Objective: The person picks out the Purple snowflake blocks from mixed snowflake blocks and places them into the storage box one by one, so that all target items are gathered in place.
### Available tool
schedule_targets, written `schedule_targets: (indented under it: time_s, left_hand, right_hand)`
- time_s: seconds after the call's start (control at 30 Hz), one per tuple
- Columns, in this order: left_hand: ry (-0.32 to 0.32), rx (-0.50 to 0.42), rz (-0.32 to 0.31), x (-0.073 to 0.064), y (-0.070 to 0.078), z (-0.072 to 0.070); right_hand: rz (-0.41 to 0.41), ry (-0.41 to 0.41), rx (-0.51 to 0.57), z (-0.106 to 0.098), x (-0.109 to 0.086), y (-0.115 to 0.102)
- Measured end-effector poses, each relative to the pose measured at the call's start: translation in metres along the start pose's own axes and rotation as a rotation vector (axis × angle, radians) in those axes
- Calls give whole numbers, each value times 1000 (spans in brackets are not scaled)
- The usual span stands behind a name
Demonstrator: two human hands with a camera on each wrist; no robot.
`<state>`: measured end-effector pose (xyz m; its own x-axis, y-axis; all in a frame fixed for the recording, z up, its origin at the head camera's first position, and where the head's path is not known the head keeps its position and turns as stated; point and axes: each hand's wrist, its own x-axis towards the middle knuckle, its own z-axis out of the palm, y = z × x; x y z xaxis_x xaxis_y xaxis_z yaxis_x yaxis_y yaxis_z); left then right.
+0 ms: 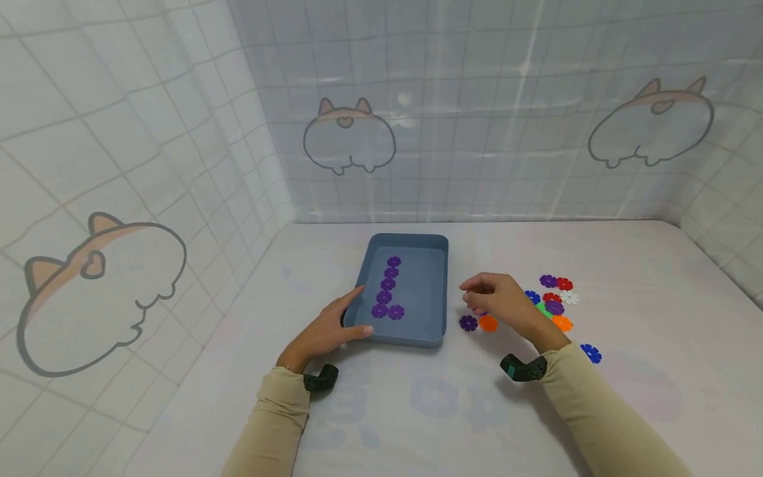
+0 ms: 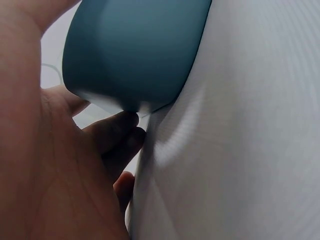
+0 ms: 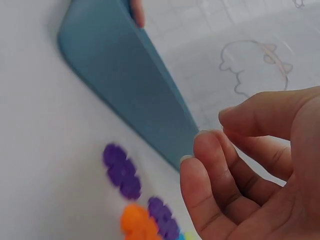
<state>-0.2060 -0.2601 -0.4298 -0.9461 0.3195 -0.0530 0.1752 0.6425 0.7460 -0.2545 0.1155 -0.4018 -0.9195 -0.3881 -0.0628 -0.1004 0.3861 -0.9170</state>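
Observation:
A blue-grey tray (image 1: 420,285) lies on the white-covered table. Inside it, purple notched flower-shaped discs (image 1: 388,283) form a column, with one more disc (image 1: 396,312) beside the bottom one. My left hand (image 1: 326,329) grips the tray's near left corner, thumb at the near rim and fingers along the left side. In the left wrist view its fingertips touch the tray's underside (image 2: 135,55). To the tray's right, my right hand (image 1: 497,301) hovers with loosely bent fingers and nothing visible between them. Below it lie a dark purple disc (image 1: 468,322) and an orange disc (image 1: 488,323); another purple one is partly hidden.
Right of my right hand lies a loose group of discs: purple (image 1: 548,281), red (image 1: 564,284), white (image 1: 569,297), green (image 1: 544,309) and orange (image 1: 562,323). A blue disc (image 1: 591,353) lies nearer my right sleeve. Tile-patterned sheets (image 1: 477,185) rise behind and at both sides.

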Motion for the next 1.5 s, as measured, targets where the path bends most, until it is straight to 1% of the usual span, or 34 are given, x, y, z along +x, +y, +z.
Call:
schedule_targets:
  time_s: [0.33,0.53,0.67,0.87,1.1,1.4,1.5]
  left_hand:
    - [-1,-5,-9,1,0,0]
    - [-3,-2,-8,1,1,1]
    - [0,5,-9,1,0,1]
    - [-1,8,-4,2,-1,1]
    - [0,4,1,2,0,0]
    - [1,3,13,1,1,-1]
    - [3,9,16,1,0,-1]
  right_hand:
    - [38,12,-19,-2,-5,23]
    - [12,19,-60,-1,-5,30]
    - [-3,9,-111,-1,-6,31]
    - [-14,-34,-185,1,-6,33]
    - [-55,-65,-254,4,-8,32]
    - [-100,-68,-328,7,-8,29]
    - [-101,-75,-345,8,-8,27]
